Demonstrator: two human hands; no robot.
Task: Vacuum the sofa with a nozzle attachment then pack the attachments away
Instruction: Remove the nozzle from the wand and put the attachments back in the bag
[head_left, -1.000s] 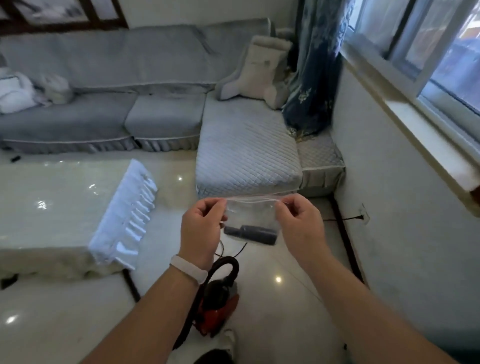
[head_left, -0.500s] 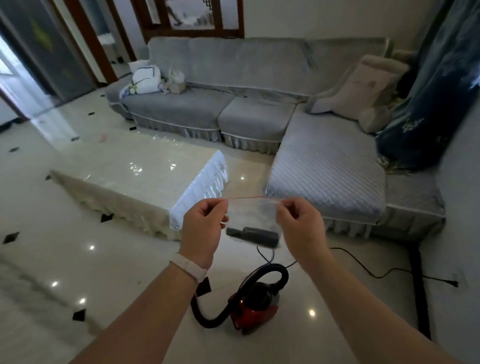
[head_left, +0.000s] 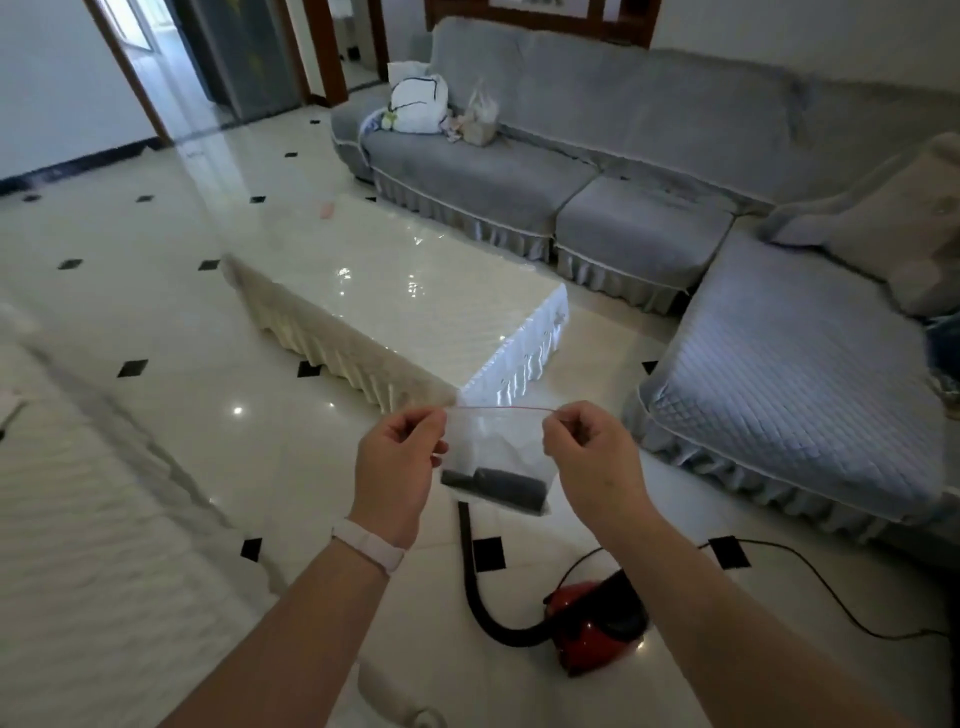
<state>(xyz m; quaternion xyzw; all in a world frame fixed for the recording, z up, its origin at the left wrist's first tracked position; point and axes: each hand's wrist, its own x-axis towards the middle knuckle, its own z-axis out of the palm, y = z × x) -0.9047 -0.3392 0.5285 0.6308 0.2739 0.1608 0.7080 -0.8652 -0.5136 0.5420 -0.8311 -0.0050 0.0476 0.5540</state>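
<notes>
Centre frame: bag (head_left: 493, 452) hung btwn left hand (head_left: 397, 467) & right hand (head_left: 592, 462), each pinching a top corner; nozzle attachment (head_left: 498, 483) lay in its bottom. Vacuum (head_left: 592, 629) sat on the floor (head_left: 156, 322) lower right of the hands, its hose (head_left: 475, 587) running up behind the bag, cord (head_left: 810, 577) trailing twd right edge. Table (head_left: 395, 291) stood above the hands, mid-frame. Sofa (head_left: 623, 135) ran along the top & down the right side, w/ two sacks (head_left: 415, 98) on its upper-left seat.

Both forearms reach up from the lower frame; left hand (head_left: 396, 470) and right hand (head_left: 589, 457) pinch with curled fingers at centre.
</notes>
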